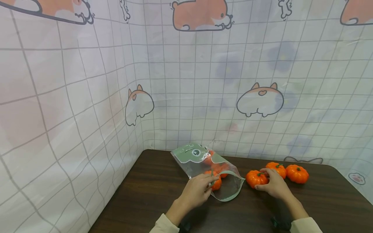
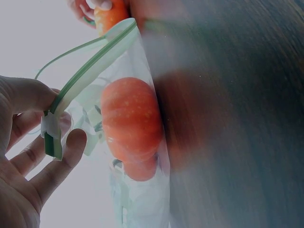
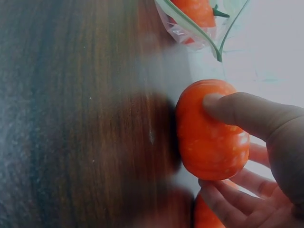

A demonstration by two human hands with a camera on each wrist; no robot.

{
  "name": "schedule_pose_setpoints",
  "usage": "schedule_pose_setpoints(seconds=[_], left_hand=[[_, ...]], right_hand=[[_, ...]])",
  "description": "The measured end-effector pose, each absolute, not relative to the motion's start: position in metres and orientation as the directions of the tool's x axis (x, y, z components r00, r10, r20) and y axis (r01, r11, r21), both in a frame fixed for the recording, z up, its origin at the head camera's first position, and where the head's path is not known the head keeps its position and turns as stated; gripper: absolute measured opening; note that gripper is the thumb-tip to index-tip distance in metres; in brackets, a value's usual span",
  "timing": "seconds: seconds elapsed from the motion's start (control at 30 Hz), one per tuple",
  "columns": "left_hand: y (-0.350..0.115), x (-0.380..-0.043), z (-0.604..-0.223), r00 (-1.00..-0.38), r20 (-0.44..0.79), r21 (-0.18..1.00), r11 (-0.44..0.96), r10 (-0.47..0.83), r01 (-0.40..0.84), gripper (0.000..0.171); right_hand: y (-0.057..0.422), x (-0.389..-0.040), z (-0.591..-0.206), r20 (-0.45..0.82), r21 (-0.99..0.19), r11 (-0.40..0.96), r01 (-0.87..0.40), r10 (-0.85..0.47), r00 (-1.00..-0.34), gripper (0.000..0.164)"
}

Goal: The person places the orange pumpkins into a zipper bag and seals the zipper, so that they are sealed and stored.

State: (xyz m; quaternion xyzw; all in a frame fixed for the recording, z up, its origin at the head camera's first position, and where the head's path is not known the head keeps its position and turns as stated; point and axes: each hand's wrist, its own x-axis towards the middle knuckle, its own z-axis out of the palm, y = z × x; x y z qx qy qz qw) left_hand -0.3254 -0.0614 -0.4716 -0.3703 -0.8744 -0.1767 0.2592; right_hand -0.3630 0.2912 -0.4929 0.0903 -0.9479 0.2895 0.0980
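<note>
A clear zip bag with a green printed end (image 1: 186, 154) lies on the table, its mouth spread apart toward the right. Inside it are several small orange pumpkins (image 2: 132, 118). My left hand (image 1: 196, 191) pinches the green zip edge near a white slider (image 2: 49, 124). To the right of the bag's mouth, my right hand (image 1: 276, 185) grips an orange pumpkin (image 3: 209, 135) with a green stem, thumb on one side and fingers on the other. That pumpkin appears to rest on the table.
Two more orange pumpkins, a nearer one (image 1: 278, 169) and a far right one (image 1: 297, 174), sit just beyond my right hand. The dark wooden table (image 1: 145, 191) meets a hanging gridded cloth (image 1: 186, 81) at the back and left.
</note>
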Motion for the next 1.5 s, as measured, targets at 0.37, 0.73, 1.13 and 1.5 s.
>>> schedule_pose_setpoints(seconds=[0.37, 0.73, 1.13, 1.5], left_hand=[[-0.062, -0.325, -0.471, -0.596, 0.576, 0.106, 0.672, 0.560, 0.733, 0.048], [-0.063, -0.326, -0.471, -0.596, 0.574, 0.094, 0.678, 0.562, 0.729, 0.050], [-0.063, -0.326, -0.472, -0.594, 0.579, 0.116, 0.664, 0.559, 0.739, 0.049], [-0.064, -0.326, -0.472, -0.587, 0.584, 0.093, 0.673, 0.561, 0.734, 0.050]], right_hand=[[0.290, -0.352, -0.491, 0.242, -0.561, 0.797, -0.225, -0.102, -0.965, 0.077], [0.290, -0.342, -0.485, 0.274, -0.578, 0.776, -0.253, -0.107, -0.956, 0.079], [0.288, -0.333, -0.471, 0.277, -0.627, 0.722, -0.292, -0.144, -0.950, 0.080], [0.282, -0.324, -0.453, 0.280, -0.709, 0.592, -0.382, -0.260, -0.924, 0.076]])
